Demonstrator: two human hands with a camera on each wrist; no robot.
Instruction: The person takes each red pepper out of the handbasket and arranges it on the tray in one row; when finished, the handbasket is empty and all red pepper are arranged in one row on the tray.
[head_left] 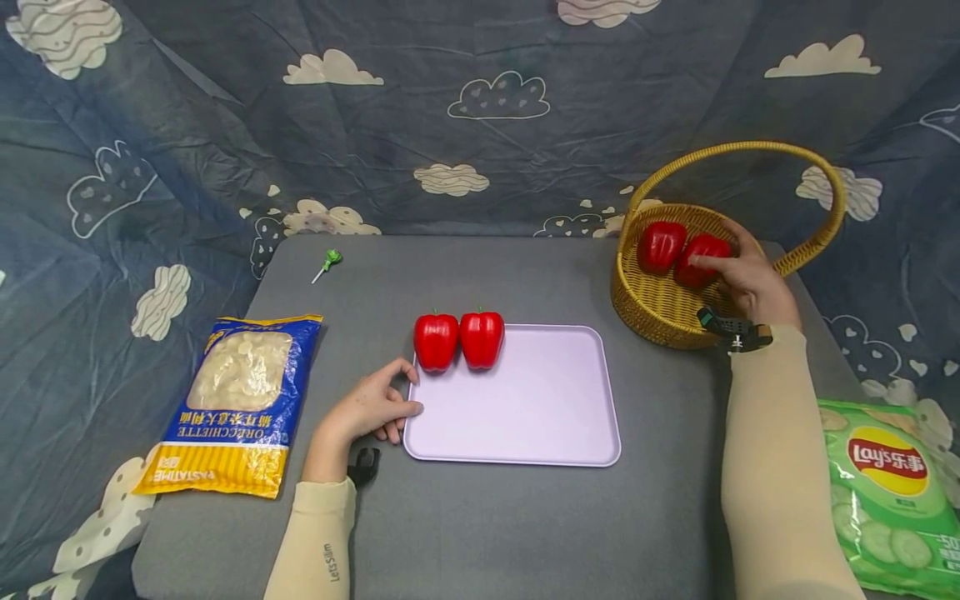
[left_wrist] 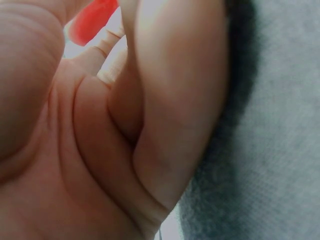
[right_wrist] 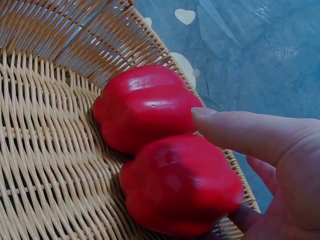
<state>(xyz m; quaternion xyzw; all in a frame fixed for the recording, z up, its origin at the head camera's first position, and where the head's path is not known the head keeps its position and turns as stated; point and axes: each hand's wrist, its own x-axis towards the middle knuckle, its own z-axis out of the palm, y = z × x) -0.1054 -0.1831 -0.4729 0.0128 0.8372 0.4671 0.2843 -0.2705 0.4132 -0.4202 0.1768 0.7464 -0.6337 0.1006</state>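
Observation:
My right hand [head_left: 753, 279] reaches into a woven basket [head_left: 660, 321] at the back right. Its thumb and fingers span the right-hand red bell pepper [head_left: 702, 260]; the right wrist view shows the thumb over this near pepper [right_wrist: 182, 187] and fingertips partly hidden behind it. Against it lies a second bell pepper [head_left: 662, 246]. My left hand [head_left: 371, 404] holds the left rim of a light purple tray [head_left: 525, 417], thumb on the rim and fingers curled. Two more bell peppers, one left [head_left: 436, 342] and one right [head_left: 482, 339], stand side by side in the tray's far left corner.
A blue and yellow pasta bag [head_left: 232, 408] lies at the left, with a green lollipop [head_left: 332, 258] behind it. At the right edge a green chip bag [head_left: 888, 500] lies beside my right forearm. The basket's tall handle [head_left: 738, 147] arches above its rim.

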